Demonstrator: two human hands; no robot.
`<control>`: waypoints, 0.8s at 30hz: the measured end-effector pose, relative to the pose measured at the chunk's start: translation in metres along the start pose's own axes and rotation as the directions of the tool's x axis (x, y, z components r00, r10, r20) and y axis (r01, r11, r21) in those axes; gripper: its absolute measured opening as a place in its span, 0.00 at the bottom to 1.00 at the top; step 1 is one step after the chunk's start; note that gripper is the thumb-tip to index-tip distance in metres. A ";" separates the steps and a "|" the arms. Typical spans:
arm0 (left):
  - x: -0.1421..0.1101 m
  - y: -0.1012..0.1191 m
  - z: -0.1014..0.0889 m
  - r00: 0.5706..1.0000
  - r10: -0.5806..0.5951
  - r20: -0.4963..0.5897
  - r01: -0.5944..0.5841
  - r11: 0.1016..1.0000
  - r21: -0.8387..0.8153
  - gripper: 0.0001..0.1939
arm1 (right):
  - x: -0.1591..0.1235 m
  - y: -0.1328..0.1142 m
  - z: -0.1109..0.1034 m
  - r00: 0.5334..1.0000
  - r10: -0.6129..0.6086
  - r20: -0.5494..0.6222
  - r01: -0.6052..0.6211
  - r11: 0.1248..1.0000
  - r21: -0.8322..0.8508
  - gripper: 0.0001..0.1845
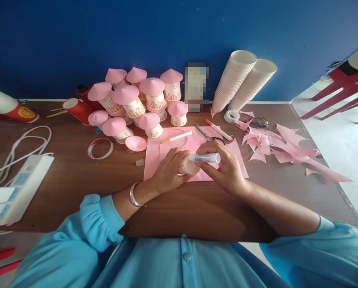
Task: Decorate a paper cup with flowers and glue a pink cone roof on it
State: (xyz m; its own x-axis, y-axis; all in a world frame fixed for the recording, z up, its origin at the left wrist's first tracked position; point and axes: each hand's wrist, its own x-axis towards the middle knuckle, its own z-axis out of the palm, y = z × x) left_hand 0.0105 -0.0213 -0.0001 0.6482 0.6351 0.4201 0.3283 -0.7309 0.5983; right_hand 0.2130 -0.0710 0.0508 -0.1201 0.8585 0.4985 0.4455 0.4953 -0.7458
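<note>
My left hand (171,170) is wrapped round a white paper cup (188,168) with drawn lines on its side. In my right hand (223,168) is a clear glue stick (207,158), its end against the upturned base of the cup. Under both hands lies pink paper (152,166). On that paper are scissors (207,135), a red marker (217,130) and an orange-and-white marker (177,137). A pink paper cone (136,143) lies left of the paper, with a small clear cap (140,163) near it.
Several decorated cups with pink cone roofs (126,96) stand at the back left. Tall stacks of white cups (235,76) lean on the blue wall. Pink scraps (265,140) and tape (231,116) lie right; a tape ring (100,149) and power strip (26,188) lie left.
</note>
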 end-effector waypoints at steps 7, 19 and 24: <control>0.000 -0.002 -0.003 0.998 0.041 0.040 -0.040 0.998 -0.047 0.23 | -0.002 -0.006 0.001 0.996 -0.045 0.082 0.040 0.997 0.063 0.07; 0.000 -0.006 -0.004 0.998 0.058 -0.017 -0.059 0.997 -0.043 0.22 | 0.000 -0.013 -0.011 0.955 -0.104 0.277 0.092 0.994 0.055 0.04; 0.002 -0.004 -0.006 0.997 0.029 -0.066 -0.030 0.999 -0.025 0.23 | 0.001 -0.012 -0.015 0.960 -0.094 0.262 0.104 0.994 -0.024 0.06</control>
State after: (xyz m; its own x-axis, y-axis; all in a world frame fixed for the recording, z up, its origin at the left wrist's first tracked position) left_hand 0.0064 -0.0153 0.0024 0.6103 0.6290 0.4816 0.2912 -0.7434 0.6021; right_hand 0.2212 -0.0778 0.0671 -0.3897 0.8130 0.4326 0.4523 0.5781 -0.6791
